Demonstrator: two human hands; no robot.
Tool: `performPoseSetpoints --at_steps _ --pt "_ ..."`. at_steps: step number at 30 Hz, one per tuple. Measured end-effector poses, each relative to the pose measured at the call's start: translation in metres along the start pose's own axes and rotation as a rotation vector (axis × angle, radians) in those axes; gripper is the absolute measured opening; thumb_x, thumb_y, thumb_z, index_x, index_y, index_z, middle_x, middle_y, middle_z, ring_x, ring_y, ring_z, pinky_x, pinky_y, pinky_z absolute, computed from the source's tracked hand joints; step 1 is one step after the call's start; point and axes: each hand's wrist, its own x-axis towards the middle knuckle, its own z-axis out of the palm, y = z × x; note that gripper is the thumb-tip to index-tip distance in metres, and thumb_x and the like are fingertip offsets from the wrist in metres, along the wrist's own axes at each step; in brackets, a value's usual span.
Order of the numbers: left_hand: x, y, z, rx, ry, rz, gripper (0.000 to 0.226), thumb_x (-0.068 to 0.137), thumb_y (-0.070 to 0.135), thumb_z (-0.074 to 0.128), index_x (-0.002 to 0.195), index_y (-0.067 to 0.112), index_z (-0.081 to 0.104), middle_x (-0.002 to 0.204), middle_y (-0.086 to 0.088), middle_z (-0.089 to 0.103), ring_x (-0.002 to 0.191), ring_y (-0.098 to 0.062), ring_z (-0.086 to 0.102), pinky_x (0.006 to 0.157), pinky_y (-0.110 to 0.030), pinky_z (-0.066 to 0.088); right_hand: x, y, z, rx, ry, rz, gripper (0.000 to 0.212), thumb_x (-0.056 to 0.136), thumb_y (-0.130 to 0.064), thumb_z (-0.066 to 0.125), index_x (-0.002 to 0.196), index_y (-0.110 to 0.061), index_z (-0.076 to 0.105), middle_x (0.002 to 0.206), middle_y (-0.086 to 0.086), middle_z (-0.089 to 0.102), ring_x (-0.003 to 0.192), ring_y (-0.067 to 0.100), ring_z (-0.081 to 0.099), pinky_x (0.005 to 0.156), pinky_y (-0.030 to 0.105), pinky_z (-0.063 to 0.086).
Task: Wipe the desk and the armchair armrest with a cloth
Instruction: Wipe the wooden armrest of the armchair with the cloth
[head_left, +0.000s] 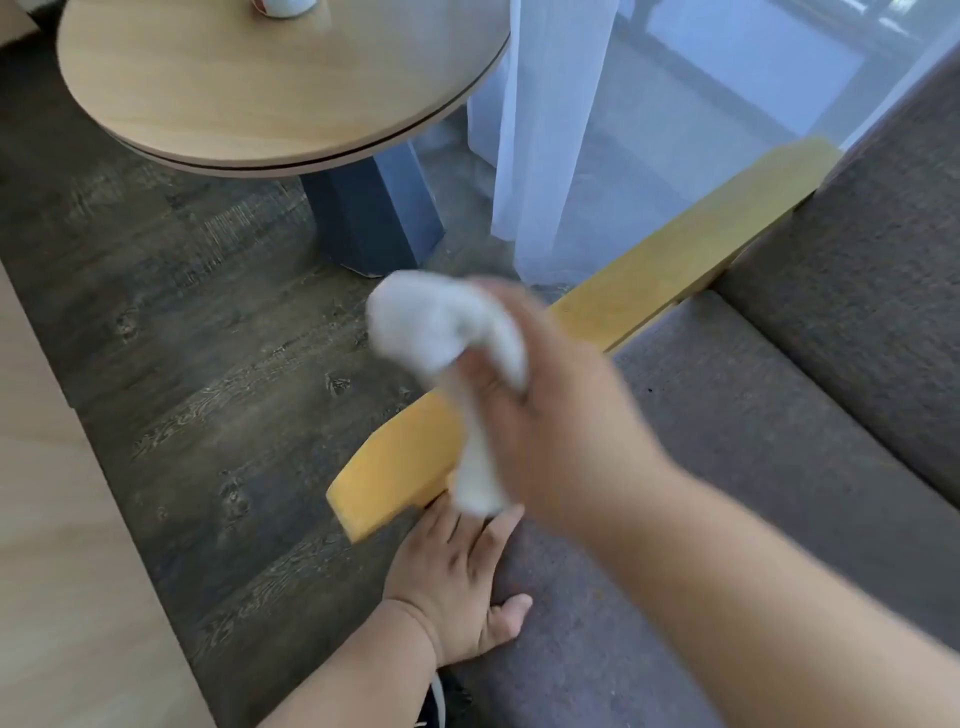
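Right hand (540, 410), blurred: fingers curled tight around a crumpled white cloth (447, 343). One bunch bulges above the fist, a tail hangs below it. Hand and cloth sit over the flat yellow wooden armrest (675, 254) of the grey fabric armchair (753, 415); contact cannot be told. Left hand (457, 582): fingers spread flat on the seat's front edge, just beside the armrest's near end. Round light-wood table (249, 93) stands well apart, beyond.
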Motion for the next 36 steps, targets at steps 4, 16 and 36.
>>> performPoseSetpoints --at_steps 4,16,36 --pt "-0.046 -0.016 0.05 0.017 -0.086 0.041 0.092 0.074 0.063 0.065 0.148 0.013 0.04 0.165 -0.018 0.03 0.153 -0.037 0.026 0.118 -0.049 0.026 0.069 0.044 -0.087 -0.402 0.227 0.064 0.033 0.102 -0.045 0.059 0.135 -0.043 0.058 0.113 -0.01 0.075 0.106 0.019 0.067 0.085 0.038 0.054" --pt "-0.037 -0.021 0.06 -0.042 -0.032 0.089 0.091 0.073 0.065 0.06 0.147 0.015 0.039 0.165 -0.016 0.026 0.153 -0.035 0.023 0.122 -0.044 0.017 0.111 0.101 -0.124 -0.82 0.26 0.189 0.044 0.082 -0.039 0.045 0.121 -0.033 0.064 0.124 0.002 0.066 0.113 0.039 0.057 0.089 0.044 0.039" --pt "-0.037 -0.02 0.063 -0.034 -0.022 0.066 0.087 0.078 0.061 0.058 0.147 0.012 0.038 0.164 -0.019 0.026 0.154 -0.038 0.02 0.122 -0.047 0.02 0.016 0.053 0.006 -0.612 0.139 0.008 0.049 0.081 -0.015 0.077 0.129 -0.027 0.076 0.14 0.007 0.066 0.132 0.041 0.054 0.111 0.055 0.034"
